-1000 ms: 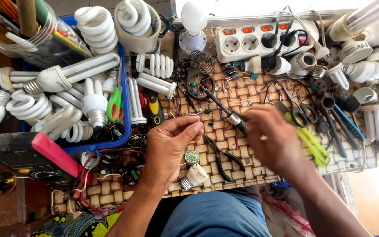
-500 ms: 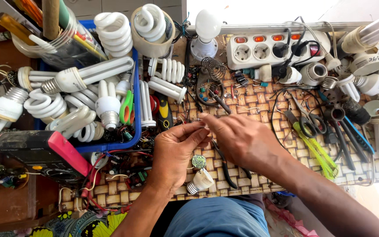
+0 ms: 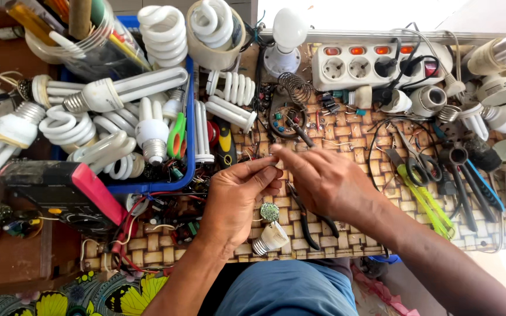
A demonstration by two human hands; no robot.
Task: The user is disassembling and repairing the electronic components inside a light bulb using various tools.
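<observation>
I see both hands meeting over the middle of the woven mat (image 3: 382, 234). My left hand (image 3: 235, 199) comes up from six o'clock, its fingers curled in and its thumb and forefinger pinched toward the tips of my right hand (image 3: 323, 178), which reaches in from four o'clock with its fingers drawn together. The fingertips touch at about eleven o'clock of the right hand; whatever sits between them is too small for me to make out, so I cannot tell whether either hand actually grips anything.

Just below the left hand, at its five o'clock, a small round green circuit board (image 3: 269, 212) lies on the mat, and a white bulb base (image 3: 269, 239) with its metal screw cap lies just beyond that. Black pliers (image 3: 306, 219) lie under the right hand, toward six o'clock. At nine o'clock of the hands stands a blue tray (image 3: 190, 117) full of spiral and tube lamps. A white power strip (image 3: 376, 61) sits at one o'clock, green-handled scissors (image 3: 420, 187) at three o'clock.
</observation>
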